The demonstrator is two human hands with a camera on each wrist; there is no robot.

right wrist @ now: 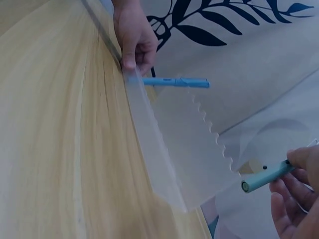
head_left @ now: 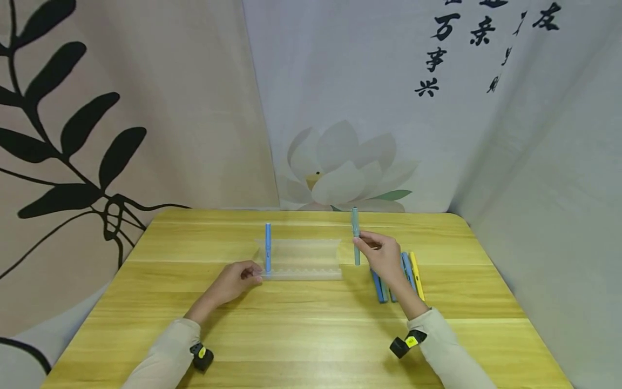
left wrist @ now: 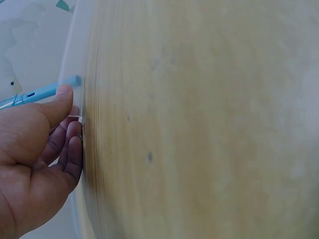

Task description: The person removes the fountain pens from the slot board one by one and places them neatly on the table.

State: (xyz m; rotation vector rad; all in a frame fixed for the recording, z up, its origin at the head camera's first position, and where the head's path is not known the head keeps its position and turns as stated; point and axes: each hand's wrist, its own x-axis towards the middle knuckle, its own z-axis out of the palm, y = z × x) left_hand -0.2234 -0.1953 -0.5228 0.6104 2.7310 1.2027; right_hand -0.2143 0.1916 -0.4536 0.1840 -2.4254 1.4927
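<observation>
A clear plastic pen stand (head_left: 306, 260) with notched edges stands on the table, one light blue pen (head_left: 268, 243) upright in its left end. My left hand (head_left: 236, 282) pinches the stand's left end, the thumb close by that pen in the left wrist view. To the right of the stand, my right hand (head_left: 386, 258) holds a pale green pen (head_left: 356, 220) upright between thumb and fingers, apart from the stand. In the right wrist view, the scalloped slots of the stand (right wrist: 187, 144) show beside the green pen's end (right wrist: 264, 179).
Several more pens, blue and green ones plus a yellow pen (head_left: 416, 275), lie under and beside the right forearm. The wooden table (head_left: 311, 335) ends at a printed cloth backdrop (head_left: 204, 135) behind and a pale cloth (head_left: 549, 216) on the right.
</observation>
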